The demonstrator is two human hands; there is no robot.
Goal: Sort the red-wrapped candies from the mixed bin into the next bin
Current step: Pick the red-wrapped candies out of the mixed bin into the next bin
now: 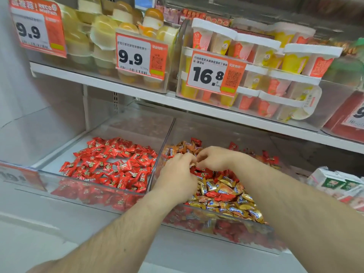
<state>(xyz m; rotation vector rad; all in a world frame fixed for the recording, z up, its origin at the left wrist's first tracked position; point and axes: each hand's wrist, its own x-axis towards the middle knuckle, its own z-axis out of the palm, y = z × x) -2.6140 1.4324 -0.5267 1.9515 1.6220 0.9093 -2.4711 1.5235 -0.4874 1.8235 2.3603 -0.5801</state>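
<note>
Two clear bins stand side by side on the lower shelf. The left bin (94,181) holds only red-wrapped candies (114,164). The right, mixed bin (236,231) holds gold and orange candies (226,196) with red ones (206,172) among them. Both my hands are inside the mixed bin near its left wall. My left hand (177,176) lies palm down, fingers curled into the pile. My right hand (212,157) meets it, fingers bent down among the wrappers. What either hand holds is hidden by the fingers.
A clear divider wall (161,152) separates the two bins. The shelf above (137,89) carries clear boxes of jelly cups with price tags 9.9 and 16.8. White and green cartons (338,184) sit at the right. A white wall is at the left.
</note>
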